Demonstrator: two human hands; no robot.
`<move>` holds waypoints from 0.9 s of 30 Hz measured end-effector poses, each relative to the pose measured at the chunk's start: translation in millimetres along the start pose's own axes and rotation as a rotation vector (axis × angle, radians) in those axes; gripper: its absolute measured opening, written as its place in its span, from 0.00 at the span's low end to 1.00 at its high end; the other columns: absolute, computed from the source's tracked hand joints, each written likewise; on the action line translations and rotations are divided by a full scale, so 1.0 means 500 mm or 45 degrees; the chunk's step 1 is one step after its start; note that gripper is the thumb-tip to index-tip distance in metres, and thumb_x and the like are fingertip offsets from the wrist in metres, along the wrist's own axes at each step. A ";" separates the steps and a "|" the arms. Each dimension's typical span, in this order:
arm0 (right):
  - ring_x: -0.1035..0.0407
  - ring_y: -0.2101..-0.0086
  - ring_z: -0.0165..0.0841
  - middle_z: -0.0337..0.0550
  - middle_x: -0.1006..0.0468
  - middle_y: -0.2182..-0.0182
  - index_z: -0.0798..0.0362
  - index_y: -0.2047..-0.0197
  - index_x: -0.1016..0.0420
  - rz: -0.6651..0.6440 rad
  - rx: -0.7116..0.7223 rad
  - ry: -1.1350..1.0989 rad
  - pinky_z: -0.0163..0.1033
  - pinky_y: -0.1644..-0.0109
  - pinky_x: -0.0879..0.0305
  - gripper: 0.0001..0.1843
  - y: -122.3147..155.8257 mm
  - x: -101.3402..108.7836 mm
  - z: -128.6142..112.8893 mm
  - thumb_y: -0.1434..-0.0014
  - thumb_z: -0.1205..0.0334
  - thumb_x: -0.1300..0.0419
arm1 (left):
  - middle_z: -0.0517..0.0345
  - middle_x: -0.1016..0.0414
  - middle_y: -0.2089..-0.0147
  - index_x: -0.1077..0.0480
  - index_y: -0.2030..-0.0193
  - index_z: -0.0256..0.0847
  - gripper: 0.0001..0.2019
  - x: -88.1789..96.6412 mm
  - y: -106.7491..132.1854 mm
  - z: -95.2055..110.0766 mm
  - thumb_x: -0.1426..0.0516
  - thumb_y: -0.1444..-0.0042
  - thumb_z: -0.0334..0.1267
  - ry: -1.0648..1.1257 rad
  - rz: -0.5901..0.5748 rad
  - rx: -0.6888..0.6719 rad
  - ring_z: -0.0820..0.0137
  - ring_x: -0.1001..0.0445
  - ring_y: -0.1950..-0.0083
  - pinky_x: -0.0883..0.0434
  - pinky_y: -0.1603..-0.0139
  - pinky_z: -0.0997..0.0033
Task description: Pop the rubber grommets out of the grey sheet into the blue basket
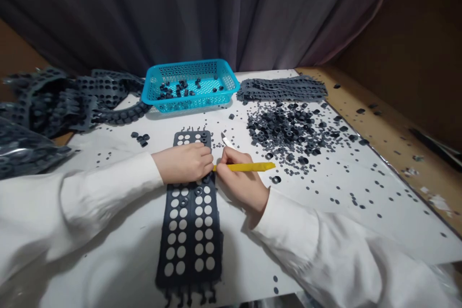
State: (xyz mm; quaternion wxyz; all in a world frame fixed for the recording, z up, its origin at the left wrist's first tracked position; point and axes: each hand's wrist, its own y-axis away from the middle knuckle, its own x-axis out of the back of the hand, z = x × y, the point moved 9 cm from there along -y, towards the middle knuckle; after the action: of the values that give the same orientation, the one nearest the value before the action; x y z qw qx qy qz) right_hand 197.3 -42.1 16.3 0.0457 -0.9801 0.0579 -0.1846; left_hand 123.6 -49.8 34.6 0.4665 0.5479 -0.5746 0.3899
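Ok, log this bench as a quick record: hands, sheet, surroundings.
left hand: resting on perforated dark rubber sheet
right hand: holding yellow flat stick, beside the sheet
sheet: most holes empty, a few rings remain
surroundings: blue plastic basket holding dark rubber rings; loose pile of rings; heaped sheets

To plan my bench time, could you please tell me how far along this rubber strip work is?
Done: most holes in the near strip show white board, and loose rings lie piled near a blue basket. In hand: the left hand pins the strip; the right hand holds a yellow tool. Left: a few rings remain in it, and dark sheets lie heaped.
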 end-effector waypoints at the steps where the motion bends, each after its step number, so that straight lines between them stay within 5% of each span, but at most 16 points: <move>1: 0.47 0.79 0.27 0.31 0.43 0.84 0.51 0.80 0.46 0.003 -0.001 0.002 0.33 0.75 0.52 0.10 0.000 0.000 0.000 0.53 0.70 0.48 | 0.50 0.27 0.69 0.29 0.69 0.36 0.12 -0.005 0.004 -0.002 0.52 0.39 0.26 -0.015 0.022 0.020 0.64 0.33 0.67 0.37 0.63 0.65; 10: 0.43 0.79 0.27 0.32 0.39 0.84 0.52 0.80 0.44 0.008 0.016 0.045 0.33 0.73 0.50 0.10 0.002 -0.001 0.004 0.52 0.70 0.48 | 0.52 0.27 0.65 0.33 0.63 0.36 0.12 -0.030 0.043 -0.050 0.55 0.35 0.31 0.411 0.179 0.378 0.66 0.32 0.63 0.35 0.59 0.68; 22: 0.40 0.78 0.28 0.32 0.34 0.80 0.52 0.75 0.39 -0.067 0.069 -0.033 0.32 0.73 0.46 0.05 0.005 0.004 -0.002 0.48 0.68 0.47 | 0.51 0.28 0.58 0.33 0.56 0.38 0.10 -0.018 0.060 -0.058 0.53 0.37 0.35 0.781 0.127 0.473 0.65 0.31 0.56 0.34 0.54 0.67; 24: 0.37 0.75 0.29 0.35 0.31 0.77 0.52 0.68 0.36 -0.036 0.186 0.108 0.33 0.70 0.43 0.03 -0.001 0.029 -0.021 0.43 0.67 0.48 | 0.51 0.29 0.55 0.34 0.53 0.38 0.10 -0.001 0.081 -0.071 0.51 0.37 0.37 0.844 0.207 0.611 0.65 0.31 0.54 0.33 0.53 0.67; 27: 0.35 0.64 0.37 0.46 0.25 0.65 0.54 0.58 0.33 0.031 0.375 0.698 0.38 0.61 0.41 0.07 -0.017 0.069 -0.044 0.37 0.65 0.50 | 0.51 0.30 0.58 0.33 0.57 0.37 0.11 0.006 0.138 -0.095 0.48 0.40 0.43 0.789 0.298 1.021 0.62 0.31 0.55 0.33 0.54 0.62</move>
State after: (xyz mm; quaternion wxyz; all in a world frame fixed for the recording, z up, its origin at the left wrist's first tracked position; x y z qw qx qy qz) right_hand 222.2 -39.8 49.9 0.1723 -0.8758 0.0524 -0.4478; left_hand 60.3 1.5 54.0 0.3214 0.4746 -0.2726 0.7728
